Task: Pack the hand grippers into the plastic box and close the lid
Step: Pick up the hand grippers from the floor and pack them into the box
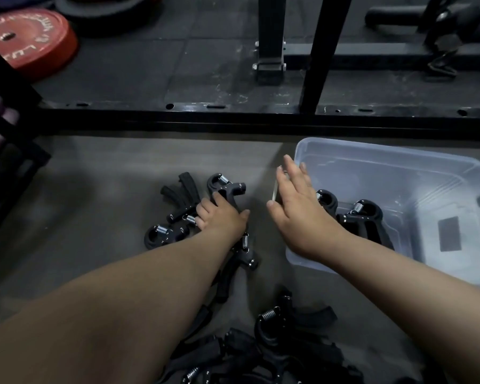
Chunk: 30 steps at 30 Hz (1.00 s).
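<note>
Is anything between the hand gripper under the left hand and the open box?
Only the right hand, held open over the left rim of the box, lies on that path. The left hand grips the hand gripper on the floor; the box has no lid on.

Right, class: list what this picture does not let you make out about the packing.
Head view only.
Count in the clear plastic box: right hand and forearm cover some black spring hand grippers inside.
Near pile of grippers: cut by the bottom edge, dark.
Left hand: its back hides whether its fingers grip anything.
Box lid: nowhere in frame.
</note>
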Available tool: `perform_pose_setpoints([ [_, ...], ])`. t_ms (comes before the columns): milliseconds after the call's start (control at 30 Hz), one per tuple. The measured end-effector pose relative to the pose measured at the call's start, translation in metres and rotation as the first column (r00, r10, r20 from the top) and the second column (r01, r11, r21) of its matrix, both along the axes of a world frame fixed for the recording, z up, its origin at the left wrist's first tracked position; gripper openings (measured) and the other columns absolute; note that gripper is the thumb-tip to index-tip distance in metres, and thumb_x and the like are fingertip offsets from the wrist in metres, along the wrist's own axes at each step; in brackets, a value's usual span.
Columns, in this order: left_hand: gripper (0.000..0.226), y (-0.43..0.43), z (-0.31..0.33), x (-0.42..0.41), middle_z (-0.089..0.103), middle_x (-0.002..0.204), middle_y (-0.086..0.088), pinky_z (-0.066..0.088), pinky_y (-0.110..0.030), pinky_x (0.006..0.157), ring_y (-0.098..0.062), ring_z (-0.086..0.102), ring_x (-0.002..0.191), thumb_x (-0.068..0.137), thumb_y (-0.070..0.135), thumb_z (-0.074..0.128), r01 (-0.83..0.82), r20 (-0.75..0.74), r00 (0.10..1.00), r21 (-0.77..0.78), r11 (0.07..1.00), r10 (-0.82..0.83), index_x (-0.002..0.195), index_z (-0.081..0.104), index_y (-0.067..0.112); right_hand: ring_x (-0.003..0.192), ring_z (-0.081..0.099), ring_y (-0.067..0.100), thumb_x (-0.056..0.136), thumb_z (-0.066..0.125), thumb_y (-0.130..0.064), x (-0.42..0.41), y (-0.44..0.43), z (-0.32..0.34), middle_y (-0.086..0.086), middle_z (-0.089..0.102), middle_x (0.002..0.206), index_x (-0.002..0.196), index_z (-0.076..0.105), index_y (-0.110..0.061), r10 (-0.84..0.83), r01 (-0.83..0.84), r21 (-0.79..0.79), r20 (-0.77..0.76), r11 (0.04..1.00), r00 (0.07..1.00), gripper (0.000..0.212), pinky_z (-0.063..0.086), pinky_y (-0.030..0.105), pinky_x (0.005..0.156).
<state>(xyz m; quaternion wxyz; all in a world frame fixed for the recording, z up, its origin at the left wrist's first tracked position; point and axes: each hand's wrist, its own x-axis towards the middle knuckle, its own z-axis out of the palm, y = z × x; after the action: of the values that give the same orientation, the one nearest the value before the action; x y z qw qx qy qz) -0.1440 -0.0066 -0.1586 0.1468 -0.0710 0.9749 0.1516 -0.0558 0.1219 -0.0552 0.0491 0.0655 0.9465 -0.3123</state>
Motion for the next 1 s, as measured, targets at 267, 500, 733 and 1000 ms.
perform_pose_setpoints([
  [267,0.101,0.005,0.007,-0.005,0.034,0.137,-0.025,0.024,-0.043,0.105,-0.039,0.031,0.125,0.071,0.051,0.069,0.127,0.021,0.992,-0.17,0.977,-0.125,0.146,0.019,0.007,0.146,-0.025,0.012,0.103,0.039,-0.029,0.0,0.001,-0.001,-0.009,-0.02,0.161,0.156,0.006,-0.013,0.009,-0.009,-0.018,-0.008,1.0,1.0,0.065,-0.004,0.034,0.119],
  [500,0.077,-0.001,0.018,-0.008,0.038,0.136,-0.014,0.029,-0.04,0.102,-0.032,0.032,0.127,0.066,0.043,0.064,0.06,0.138,0.99,-0.186,0.981,-0.034,0.129,0.032,0.011,0.147,-0.023,0.014,0.102,0.04,-0.029,0.001,0.0,0.001,-0.008,-0.018,0.162,0.156,0.008,-0.012,0.007,-0.007,-0.017,-0.021,1.0,1.0,0.065,-0.006,0.029,0.116],
  [733,0.07,-0.025,0.039,-0.009,0.052,0.121,-0.014,0.042,-0.039,0.092,-0.035,0.044,0.117,0.061,0.044,0.075,0.306,0.173,0.947,-0.249,0.919,-0.269,0.119,0.051,0.012,0.148,-0.022,0.015,0.103,0.038,-0.029,0.003,0.001,0.004,-0.006,-0.016,0.162,0.156,0.008,-0.01,0.012,-0.012,-0.003,-0.018,1.0,1.0,0.064,-0.008,0.026,0.114],
  [1000,0.008,-0.027,0.103,-0.005,0.048,0.064,-0.005,0.037,-0.024,0.054,-0.019,0.046,0.052,0.072,0.021,0.052,-0.34,0.436,0.898,0.775,0.533,-0.061,0.074,0.053,0.013,0.148,-0.021,0.013,0.104,0.033,-0.034,0.005,0.002,0.007,-0.008,-0.013,0.163,0.157,0.008,-0.01,0.022,-0.023,-0.038,-0.025,0.999,0.999,0.062,-0.007,0.027,0.115],
])
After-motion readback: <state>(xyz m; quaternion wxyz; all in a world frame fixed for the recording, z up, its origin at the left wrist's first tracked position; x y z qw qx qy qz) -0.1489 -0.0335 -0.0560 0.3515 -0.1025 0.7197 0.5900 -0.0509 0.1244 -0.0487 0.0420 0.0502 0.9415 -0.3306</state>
